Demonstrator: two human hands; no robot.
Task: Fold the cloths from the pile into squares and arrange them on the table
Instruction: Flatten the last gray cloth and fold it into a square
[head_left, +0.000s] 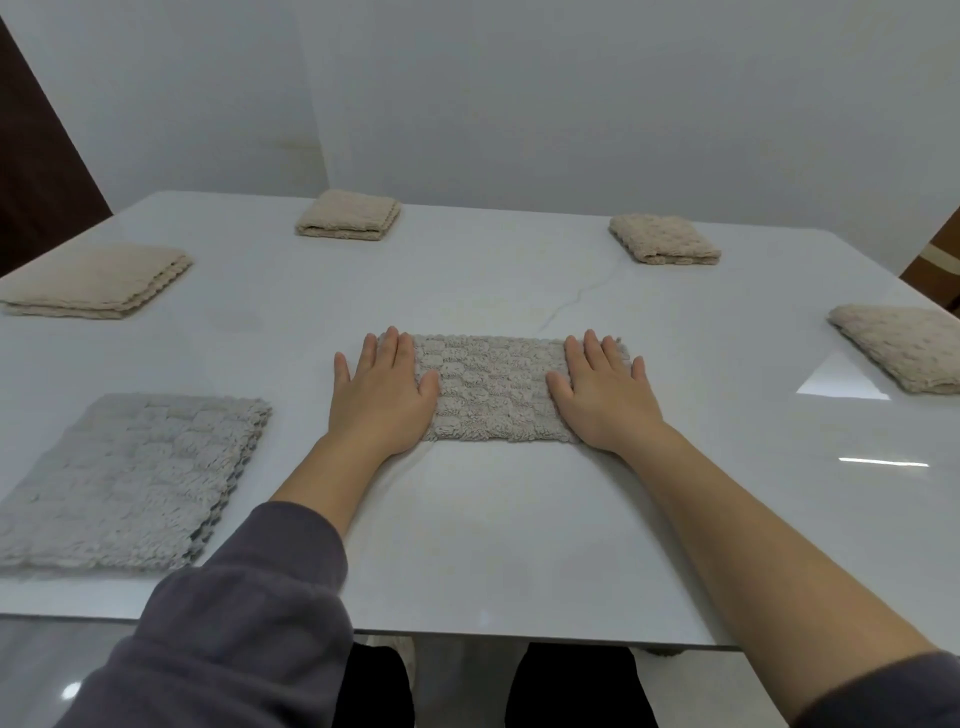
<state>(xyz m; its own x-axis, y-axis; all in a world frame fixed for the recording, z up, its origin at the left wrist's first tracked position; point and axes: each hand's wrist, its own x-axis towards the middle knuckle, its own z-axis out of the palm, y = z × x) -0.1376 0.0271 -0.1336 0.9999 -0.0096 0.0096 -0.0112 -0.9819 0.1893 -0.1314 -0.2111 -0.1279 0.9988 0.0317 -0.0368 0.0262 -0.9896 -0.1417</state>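
A grey fluffy cloth (493, 389) lies folded into a long rectangle at the middle of the white table (519, 545). My left hand (382, 395) lies flat on its left end, fingers spread. On its right end my right hand (602, 395) presses flat the same way. A pile of flat grey cloths (130, 478) sits at the near left. Beige folded cloths lie at the far left (96, 280), the back middle (349, 215), the back right (665, 239) and the right edge (906, 345).
White walls stand close behind the table. A dark door is at the far left (36, 156). My dark trousers show under the table's near edge (519, 636).
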